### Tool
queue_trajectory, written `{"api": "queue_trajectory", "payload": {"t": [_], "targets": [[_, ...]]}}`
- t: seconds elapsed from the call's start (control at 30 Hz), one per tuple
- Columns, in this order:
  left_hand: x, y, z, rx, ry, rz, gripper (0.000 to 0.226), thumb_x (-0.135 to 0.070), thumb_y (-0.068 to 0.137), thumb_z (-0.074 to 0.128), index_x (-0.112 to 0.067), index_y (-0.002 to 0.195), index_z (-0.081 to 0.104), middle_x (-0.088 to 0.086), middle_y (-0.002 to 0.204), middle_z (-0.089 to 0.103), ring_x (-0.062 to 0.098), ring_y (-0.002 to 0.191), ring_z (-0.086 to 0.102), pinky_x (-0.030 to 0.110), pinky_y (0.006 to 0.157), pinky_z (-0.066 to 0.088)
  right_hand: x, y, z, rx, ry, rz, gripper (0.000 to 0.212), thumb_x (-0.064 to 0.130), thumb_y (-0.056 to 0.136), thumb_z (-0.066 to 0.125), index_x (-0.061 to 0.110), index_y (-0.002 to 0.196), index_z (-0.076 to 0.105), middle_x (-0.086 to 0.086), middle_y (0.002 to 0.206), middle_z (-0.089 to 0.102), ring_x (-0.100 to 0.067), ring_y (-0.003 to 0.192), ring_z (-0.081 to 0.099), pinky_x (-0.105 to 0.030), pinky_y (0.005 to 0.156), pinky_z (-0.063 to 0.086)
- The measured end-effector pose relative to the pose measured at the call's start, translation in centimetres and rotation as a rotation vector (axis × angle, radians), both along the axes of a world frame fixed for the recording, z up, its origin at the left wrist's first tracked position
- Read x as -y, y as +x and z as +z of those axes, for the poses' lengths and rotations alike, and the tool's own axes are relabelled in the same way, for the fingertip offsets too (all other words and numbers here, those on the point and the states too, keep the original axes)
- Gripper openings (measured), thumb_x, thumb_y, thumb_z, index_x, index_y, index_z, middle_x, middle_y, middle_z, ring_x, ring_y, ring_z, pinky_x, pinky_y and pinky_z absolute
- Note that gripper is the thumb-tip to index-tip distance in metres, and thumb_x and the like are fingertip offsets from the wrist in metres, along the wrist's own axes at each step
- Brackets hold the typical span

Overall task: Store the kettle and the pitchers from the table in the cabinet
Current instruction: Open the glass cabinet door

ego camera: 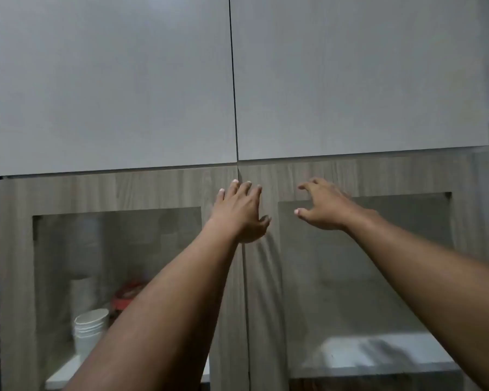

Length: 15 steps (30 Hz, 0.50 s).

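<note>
I see both arms raised to the cabinet (266, 277), its two glass-paned doors shut. Left hand (239, 211) spread wide, empty, fingertips on the left door's frame by the centre seam. Right hand (323, 206) open, fingers loosely curled, empty, near the right door's top rail; contact I cannot tell. White stacked cups (91, 324) show behind left glass. Kettle and pitchers out of view.

upper cabinet doors (110, 80): 2 matt, smooth pale-grey laminate panels | lower cabinet doors (229, 277), below them: grey-brown wood-grain finish, matt | door panes (364, 263): glass, faintly reflective | stacked bowls (91, 324) behind left pane: white, smooth, material unclear | shelf (378, 354) behind right pane: white, slightly glossy
</note>
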<state>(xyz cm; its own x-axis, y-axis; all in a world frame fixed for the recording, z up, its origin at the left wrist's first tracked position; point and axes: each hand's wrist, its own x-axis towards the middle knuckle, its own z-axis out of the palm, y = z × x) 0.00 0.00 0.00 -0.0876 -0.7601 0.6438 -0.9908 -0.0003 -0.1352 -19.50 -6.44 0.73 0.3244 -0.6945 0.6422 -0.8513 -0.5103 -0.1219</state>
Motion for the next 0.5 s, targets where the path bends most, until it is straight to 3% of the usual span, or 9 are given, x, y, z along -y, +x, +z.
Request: {"api": "queue_trajectory", "payload": {"t": [0.23,0.37,0.5], "targets": [[7.0,-0.3,2.8,0.082,-0.248,0.044,0.081,-0.046,0.093,0.051,-0.013,0.159,0.018,0.007,0.166,0.021,0.027,0.155,0.015,0.048,0.126,0.011,6.0,1.1,3.2,-0.037,-0.36,-0.036,0.065,0.048,0.087,0.055,0.022,0.144,0.04,-0.004,0.143,0.042,-0.027,0.135,0.04,-0.048,0.106,0.036],[8.4,-0.1,2.9,0.138,-0.374,0.088,0.078,-0.044,0.085,0.054,-0.016,0.154,0.03,0.006,0.152,0.041,0.027,0.14,0.036,0.046,0.116,0.025,7.2,2.0,3.6,-0.018,-0.432,-0.067,0.059,0.049,0.086,0.053,0.022,0.138,0.046,-0.006,0.134,0.047,-0.028,0.126,0.044,-0.048,0.098,0.037],[8.7,-0.9,3.7,0.09,-0.401,0.126,0.062,-0.041,0.083,0.058,-0.014,0.138,0.046,0.009,0.137,0.052,0.031,0.129,0.046,0.045,0.102,0.038,7.1,2.0,3.6,0.059,-0.408,-0.042,0.051,0.046,0.086,0.052,0.024,0.132,0.049,-0.005,0.131,0.048,-0.027,0.124,0.044,-0.046,0.095,0.035]]}}
